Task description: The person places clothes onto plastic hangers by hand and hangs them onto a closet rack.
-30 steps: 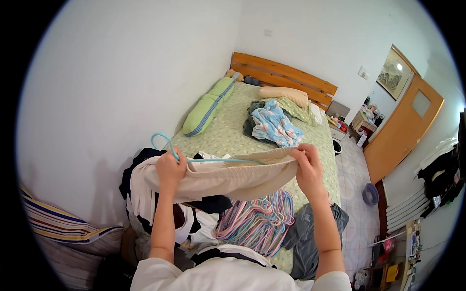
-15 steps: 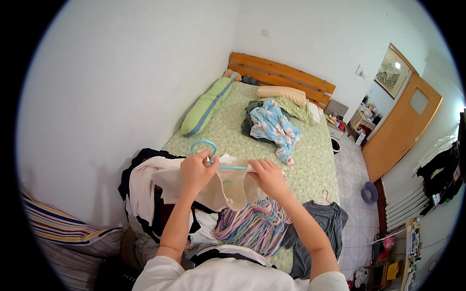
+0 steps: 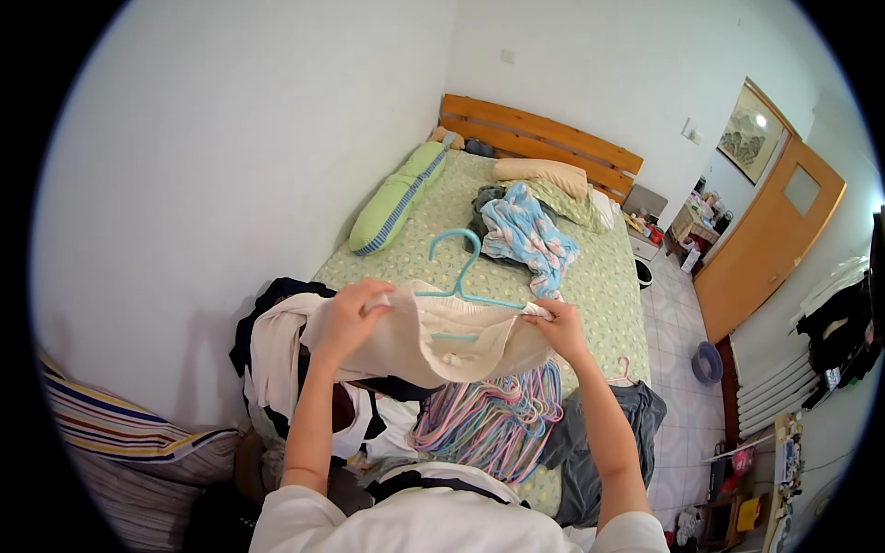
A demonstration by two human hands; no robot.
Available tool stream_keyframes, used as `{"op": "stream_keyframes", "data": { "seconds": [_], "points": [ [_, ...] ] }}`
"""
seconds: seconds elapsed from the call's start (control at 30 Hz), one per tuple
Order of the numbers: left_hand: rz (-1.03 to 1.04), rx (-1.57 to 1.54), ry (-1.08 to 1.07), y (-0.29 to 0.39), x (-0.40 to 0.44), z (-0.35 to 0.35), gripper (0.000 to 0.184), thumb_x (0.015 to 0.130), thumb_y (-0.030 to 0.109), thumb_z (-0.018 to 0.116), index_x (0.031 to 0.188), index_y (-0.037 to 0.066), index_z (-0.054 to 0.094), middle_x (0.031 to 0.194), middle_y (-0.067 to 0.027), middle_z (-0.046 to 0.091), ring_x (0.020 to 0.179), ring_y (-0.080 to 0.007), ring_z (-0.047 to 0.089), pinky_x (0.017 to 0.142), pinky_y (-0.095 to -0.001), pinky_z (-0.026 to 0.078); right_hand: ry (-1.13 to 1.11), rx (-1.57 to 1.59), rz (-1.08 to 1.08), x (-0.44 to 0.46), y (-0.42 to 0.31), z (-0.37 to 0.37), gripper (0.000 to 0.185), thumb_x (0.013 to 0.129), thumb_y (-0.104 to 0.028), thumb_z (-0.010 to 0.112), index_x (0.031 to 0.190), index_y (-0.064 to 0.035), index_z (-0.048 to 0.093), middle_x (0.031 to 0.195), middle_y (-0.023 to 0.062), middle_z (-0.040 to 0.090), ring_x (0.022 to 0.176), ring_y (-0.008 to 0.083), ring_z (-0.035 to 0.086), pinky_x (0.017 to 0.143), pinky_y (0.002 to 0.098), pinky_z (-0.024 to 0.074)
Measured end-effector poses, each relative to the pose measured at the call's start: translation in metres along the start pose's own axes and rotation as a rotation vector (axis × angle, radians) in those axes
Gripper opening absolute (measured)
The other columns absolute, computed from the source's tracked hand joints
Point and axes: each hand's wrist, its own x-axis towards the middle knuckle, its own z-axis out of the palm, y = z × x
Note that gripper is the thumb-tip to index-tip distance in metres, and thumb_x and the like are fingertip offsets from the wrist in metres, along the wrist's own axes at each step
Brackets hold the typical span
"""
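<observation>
A cream garment (image 3: 479, 361) hangs between my hands above the bed, with a light-blue clothes hanger (image 3: 467, 267) inside its top opening. The hanger's hook points up and its lower bar shows in the opening. My left hand (image 3: 352, 318) pinches the garment's left upper edge. On the opposite side, my right hand (image 3: 559, 327) grips the right upper edge at the hanger's end. Below them lies a heap of pastel clothes hangers (image 3: 489, 424). Beside the heap, a grey shirt (image 3: 608, 442) rests with a pink hanger (image 3: 627, 370) at its top.
Piled clothes (image 3: 277, 323) lie at the bed's left side. Farther up the bed (image 3: 406, 263) are a green bolster (image 3: 401, 198), a blue patterned cloth (image 3: 530, 235) and a peach pillow (image 3: 542, 175). A purple basin (image 3: 707, 363) stands on the tiled floor near the open door (image 3: 770, 240).
My left hand has let go of the hanger's hook and moved left onto the garment's edge. My right hand has shifted right. The garment is spread wider, and the hook stands free.
</observation>
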Motion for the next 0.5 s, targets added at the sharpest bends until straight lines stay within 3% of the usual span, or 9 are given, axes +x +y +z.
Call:
{"op": "stream_keyframes", "data": {
  "seconds": [0.23, 0.33, 0.43, 0.5],
  "points": [
    [-0.139, 0.133, 0.431, -0.025, 0.008, -0.012, 0.028, 0.077, -0.001, 0.062, 0.105, 0.005, 0.059, 0.101, -0.0116, 0.063, 0.098, -0.0310, 0.057, 0.086, -0.0380, 0.043, 0.039, 0.198, 0.078, 0.001, 0.011, -0.012, 0.018, 0.076, -0.015, 0.075, 0.086, -0.0018, 0.068, 0.068, 0.0010, 0.062, 0.063, 0.0078, 0.054, 0.058, 0.0258, 0.0444],
    [0.116, 0.441, 0.483, -0.014, 0.013, -0.008, 0.031, 0.077, 0.003, 0.063, 0.108, 0.005, 0.057, 0.109, -0.0119, 0.060, 0.099, -0.0307, 0.056, 0.087, -0.0396, 0.042, 0.036, 0.214, 0.093, 0.000, 0.010, -0.011, 0.019, 0.076, -0.016, 0.076, 0.085, -0.0013, 0.068, 0.068, 0.0005, 0.062, 0.063, 0.0073, 0.053, 0.058, 0.0256, 0.0439],
    [0.276, 0.461, 0.287, 0.013, 0.018, -0.003, 0.034, 0.077, 0.010, 0.066, 0.109, 0.006, 0.056, 0.110, -0.0103, 0.058, 0.098, -0.0294, 0.056, 0.086, -0.0410, 0.042, 0.019, 0.215, 0.139, -0.002, 0.013, -0.011, 0.020, 0.076, -0.018, 0.075, 0.086, -0.0017, 0.068, 0.069, 0.0002, 0.062, 0.063, 0.0071, 0.053, 0.057, 0.0260, 0.0435],
    [0.242, 0.480, 0.141, 0.007, 0.018, 0.006, 0.034, 0.075, 0.011, 0.067, 0.107, 0.006, 0.056, 0.107, -0.0097, 0.057, 0.098, -0.0293, 0.056, 0.084, -0.0411, 0.043, -0.020, 0.203, 0.159, -0.005, 0.014, -0.011, 0.020, 0.077, -0.019, 0.075, 0.086, -0.0022, 0.067, 0.069, 0.0005, 0.062, 0.063, 0.0072, 0.053, 0.057, 0.0264, 0.0434]
  ]
}}
